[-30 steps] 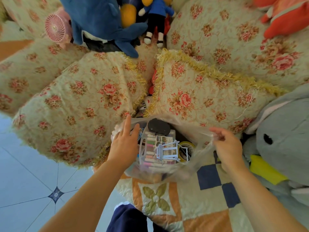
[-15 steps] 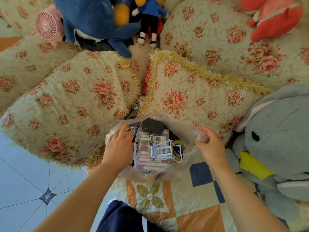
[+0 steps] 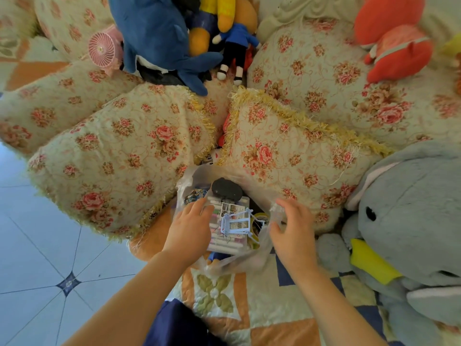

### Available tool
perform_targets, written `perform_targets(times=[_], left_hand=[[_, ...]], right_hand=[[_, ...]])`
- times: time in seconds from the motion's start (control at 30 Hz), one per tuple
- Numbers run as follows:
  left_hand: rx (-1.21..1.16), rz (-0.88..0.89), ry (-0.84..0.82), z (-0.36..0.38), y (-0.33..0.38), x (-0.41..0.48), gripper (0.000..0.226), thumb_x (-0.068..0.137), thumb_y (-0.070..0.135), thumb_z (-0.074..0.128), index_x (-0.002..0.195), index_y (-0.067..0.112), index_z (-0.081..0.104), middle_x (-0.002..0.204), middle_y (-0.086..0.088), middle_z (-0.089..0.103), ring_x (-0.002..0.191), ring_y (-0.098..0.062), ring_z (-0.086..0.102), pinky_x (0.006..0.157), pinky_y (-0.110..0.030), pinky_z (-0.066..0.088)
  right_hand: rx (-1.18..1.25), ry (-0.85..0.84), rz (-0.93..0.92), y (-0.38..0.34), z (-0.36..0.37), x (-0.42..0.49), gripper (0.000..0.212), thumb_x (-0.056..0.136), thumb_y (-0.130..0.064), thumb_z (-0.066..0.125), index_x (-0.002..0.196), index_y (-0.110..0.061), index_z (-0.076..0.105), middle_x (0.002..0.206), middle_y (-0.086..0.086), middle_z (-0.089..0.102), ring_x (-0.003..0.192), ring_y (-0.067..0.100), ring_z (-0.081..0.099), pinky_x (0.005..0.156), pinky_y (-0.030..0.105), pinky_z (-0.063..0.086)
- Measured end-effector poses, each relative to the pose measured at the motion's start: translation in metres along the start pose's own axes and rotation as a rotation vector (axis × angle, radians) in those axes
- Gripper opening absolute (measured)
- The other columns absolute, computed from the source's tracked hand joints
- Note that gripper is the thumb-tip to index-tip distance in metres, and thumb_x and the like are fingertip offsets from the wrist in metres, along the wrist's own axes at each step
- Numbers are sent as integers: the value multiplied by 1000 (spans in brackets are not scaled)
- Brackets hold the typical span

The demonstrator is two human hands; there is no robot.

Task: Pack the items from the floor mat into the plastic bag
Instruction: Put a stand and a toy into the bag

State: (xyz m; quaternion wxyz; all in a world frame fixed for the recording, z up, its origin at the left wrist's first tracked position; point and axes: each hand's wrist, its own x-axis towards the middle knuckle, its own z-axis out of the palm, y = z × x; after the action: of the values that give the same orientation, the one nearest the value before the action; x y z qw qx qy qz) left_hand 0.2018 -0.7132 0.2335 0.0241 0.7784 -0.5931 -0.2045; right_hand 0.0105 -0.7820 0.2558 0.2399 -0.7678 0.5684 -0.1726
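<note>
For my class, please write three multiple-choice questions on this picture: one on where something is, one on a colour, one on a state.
1. Where is the pink fan?
A) inside the plastic bag
B) beside the blue plush shark
C) on a shelf
2. What colour is the plush shark right of the bag?
A) grey
B) green
C) purple
3. The plastic bag is:
A) tied shut
B) empty
C) open, with a marker box inside

Answers:
1 B, it lies against the blue shark at upper left.
2 A, its body is grey.
3 C, the markers show through the open mouth.
</note>
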Motion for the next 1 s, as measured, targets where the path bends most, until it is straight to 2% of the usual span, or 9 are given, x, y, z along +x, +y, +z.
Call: perform_targets(times=[0.17,0.27,0.43,0.57,0.77,0.83,0.9,0.93,1.0], left_hand=[[-40,-114,106,5,20,-57,57,93,19,42,146,24,21,153,4,18,141,-16,18,114,-31,19],[-84,-255,208,11,24,-101,50,96,22,40,144,24,27,152,4,22,141,-16,20,113,-32,21],[-116,-488,243,28,14,-185,52,94,20,43,143,22,28,152,2,22,139,-18,24,111,-33,25],[-166,-682,294,47,5,-252,51,95,21,43,144,20,27,153,1,22,140,-20,23,111,-34,24],[-195,-934,370,83,5,-351,52,94,22,44,143,20,28,153,1,24,140,-20,24,111,-34,25],[-188,-986,412,101,10,-390,53,85,20,59,135,15,44,144,-6,40,131,-27,41,103,-39,37],[-154,-1008,511,124,18,-432,57,59,19,81,112,11,64,116,-10,64,102,-29,64,80,-41,54],[-135,-1044,527,136,25,-454,59,46,21,87,101,12,69,102,-7,69,89,-25,69,70,-37,57],[-107,-1118,544,157,44,-499,61,36,25,89,93,14,70,90,-1,70,78,-19,69,63,-31,57]], right_hand=[[-30,-147,-257,-6,6,-40,41,83,-8,61,123,-16,56,116,0,49,112,14,46,94,16,32],[-42,-270,-416,-9,17,-64,40,85,-12,56,124,-19,54,119,-1,48,115,15,46,98,27,41],[-99,-412,-589,-30,34,-109,36,83,-15,55,119,-15,58,117,5,53,113,23,50,97,37,46],[-124,-602,-699,-54,43,-147,39,87,-18,51,125,-23,49,123,-1,44,117,17,42,101,27,37],[-165,-712,-927,-83,60,-218,44,83,-16,55,126,-23,50,122,2,47,117,20,45,100,30,37],[-178,-756,-1000,-90,64,-249,44,85,-18,54,129,-25,48,124,0,46,118,17,44,99,26,34],[-187,-809,-1068,-92,68,-285,45,86,-19,54,130,-25,47,125,0,46,118,18,43,100,26,33],[-189,-842,-1098,-93,69,-304,45,86,-19,54,130,-24,47,126,1,46,118,19,43,100,27,33],[-202,-900,-1170,-90,69,-343,45,85,-18,56,129,-22,49,127,2,47,118,22,44,101,30,35]])
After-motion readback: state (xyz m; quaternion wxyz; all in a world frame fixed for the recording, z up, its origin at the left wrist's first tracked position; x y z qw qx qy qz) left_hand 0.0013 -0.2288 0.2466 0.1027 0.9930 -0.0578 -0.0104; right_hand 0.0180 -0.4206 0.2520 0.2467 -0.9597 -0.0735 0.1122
